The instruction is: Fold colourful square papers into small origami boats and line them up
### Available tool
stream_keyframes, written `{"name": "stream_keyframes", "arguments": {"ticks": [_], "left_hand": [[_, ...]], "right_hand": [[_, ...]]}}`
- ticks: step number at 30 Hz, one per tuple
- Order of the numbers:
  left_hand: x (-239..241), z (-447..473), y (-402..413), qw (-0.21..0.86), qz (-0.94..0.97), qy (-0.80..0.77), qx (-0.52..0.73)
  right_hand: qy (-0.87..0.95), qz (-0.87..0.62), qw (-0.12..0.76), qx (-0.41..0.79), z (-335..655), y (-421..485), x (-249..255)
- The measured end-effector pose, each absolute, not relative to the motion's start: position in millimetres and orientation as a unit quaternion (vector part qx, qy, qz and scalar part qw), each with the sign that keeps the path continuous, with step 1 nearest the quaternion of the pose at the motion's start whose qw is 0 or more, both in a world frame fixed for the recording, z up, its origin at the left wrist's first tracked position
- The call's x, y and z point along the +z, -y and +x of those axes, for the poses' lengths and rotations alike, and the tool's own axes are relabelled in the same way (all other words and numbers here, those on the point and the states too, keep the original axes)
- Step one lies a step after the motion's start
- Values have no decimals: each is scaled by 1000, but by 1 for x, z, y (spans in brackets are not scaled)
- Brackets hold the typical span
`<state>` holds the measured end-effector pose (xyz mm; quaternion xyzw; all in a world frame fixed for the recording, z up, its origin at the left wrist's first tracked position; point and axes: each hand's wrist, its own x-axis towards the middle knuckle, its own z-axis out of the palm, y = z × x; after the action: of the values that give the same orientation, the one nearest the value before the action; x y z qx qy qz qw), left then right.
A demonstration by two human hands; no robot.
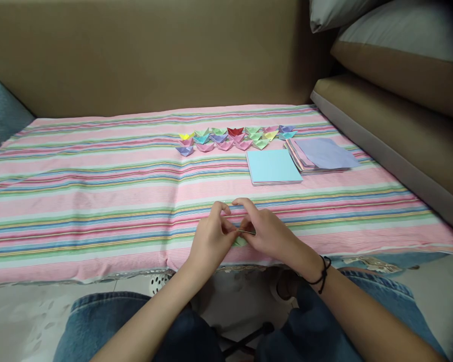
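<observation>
Between my two hands is a small piece of folded green paper (240,242), close to the front edge of the striped cloth. My left hand (212,234) pinches it from the left with thumb and fingertips. From the right, my right hand (263,230) grips its other side, thumb and fingers pressed together. Part of the paper is covered by the fingers, so its full shape is hidden. Beyond the hands stand several folded paper boats (225,145) in rows, in pink, green, blue, yellow and red.
A stack of light blue square paper (275,166) lies right of centre. Beside it sits a looser pile with a lavender sheet (326,153) on top. The striped cloth (79,201) covers the surface. Cushions (392,130) rise at the right, a brown backrest (154,55) behind.
</observation>
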<state>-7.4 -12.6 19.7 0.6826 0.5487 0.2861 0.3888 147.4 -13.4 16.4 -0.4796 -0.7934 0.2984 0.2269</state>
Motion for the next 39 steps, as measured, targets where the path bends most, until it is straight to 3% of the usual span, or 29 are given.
{"name": "stream_keyframes", "arguments": {"ticks": [5, 11, 17, 23, 31, 39], "left_hand": [[20, -9, 12, 312, 727, -554, 260], [21, -9, 11, 307, 744, -542, 243], [20, -11, 10, 354, 715, -539, 269], [20, -13, 8, 424, 687, -505, 306], [25, -14, 3, 548, 563, -472, 401], [19, -4, 10, 491, 572, -494, 434]], "right_hand": [[819, -510, 175, 197, 144, 16, 16], [813, -506, 178, 224, 143, 16, 16], [764, -498, 239, 333, 139, 15, 14], [742, -503, 268, 353, 141, 10, 13], [573, -552, 431, 427, 154, 3, 14], [574, -548, 483, 369, 141, 7, 11]]}}
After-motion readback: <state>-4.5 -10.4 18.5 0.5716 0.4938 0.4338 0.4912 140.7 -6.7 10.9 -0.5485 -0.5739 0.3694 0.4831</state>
